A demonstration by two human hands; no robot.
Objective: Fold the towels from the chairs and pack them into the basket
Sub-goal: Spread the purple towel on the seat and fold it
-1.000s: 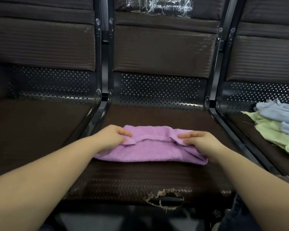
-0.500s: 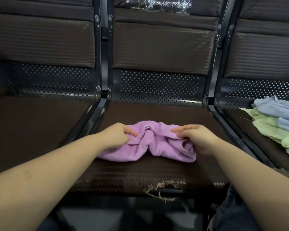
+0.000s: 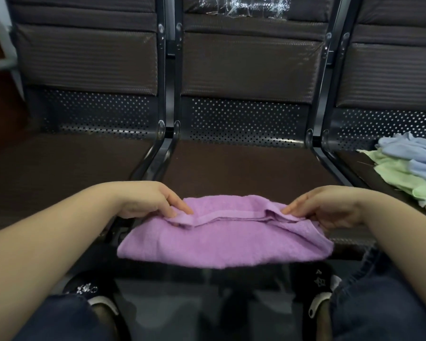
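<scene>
A folded purple towel (image 3: 221, 238) hangs over the front edge of the middle chair seat (image 3: 244, 168). My left hand (image 3: 148, 199) pinches the towel's upper left corner. At the upper right corner, my right hand (image 3: 322, 206) pinches the layered edge. The hemmed edges lie together between the two hands. A light blue towel (image 3: 418, 156) lies crumpled on a pale green towel (image 3: 401, 175) on the right chair seat. No basket is in view.
Three dark padded chairs stand in a row with metal frames (image 3: 166, 143) between them. The left seat (image 3: 59, 173) holds nothing. My knees in jeans and my shoes (image 3: 322, 291) are below the seat edge.
The towel was bunched up between my hands half a second ago. Now it is pulled flat and toward me, over the seat's front edge. Both hands moved apart and nearer.
</scene>
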